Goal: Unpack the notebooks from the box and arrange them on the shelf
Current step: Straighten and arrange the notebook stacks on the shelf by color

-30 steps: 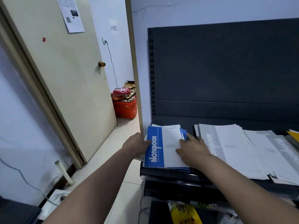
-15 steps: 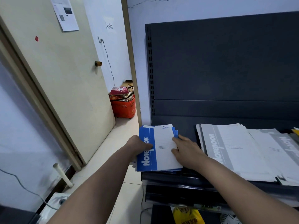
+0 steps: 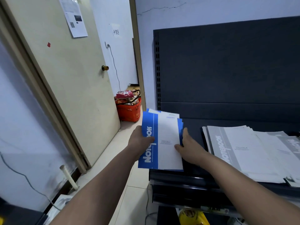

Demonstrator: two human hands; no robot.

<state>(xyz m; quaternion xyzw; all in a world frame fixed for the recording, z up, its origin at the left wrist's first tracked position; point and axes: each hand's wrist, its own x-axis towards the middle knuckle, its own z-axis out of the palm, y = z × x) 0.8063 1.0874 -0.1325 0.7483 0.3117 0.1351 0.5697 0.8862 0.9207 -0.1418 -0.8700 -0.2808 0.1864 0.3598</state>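
Dark metal shelf (image 3: 175, 176) bears slim blue-and-white notebooks (image 3: 167, 143), left hand (image 3: 139, 142) and right hand (image 3: 190, 147) each pinching one side edge.

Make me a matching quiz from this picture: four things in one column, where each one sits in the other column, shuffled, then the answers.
Things
1. blue notebooks
2. grey notebooks
3. red basket
4. printed sheet

Places
A. on the floor beyond the door
B. stuck high on the door
C. held between the left hand and right hand at the left end of the shelf
D. lying flat further right on the shelf

Pairs: 1-C, 2-D, 3-A, 4-B
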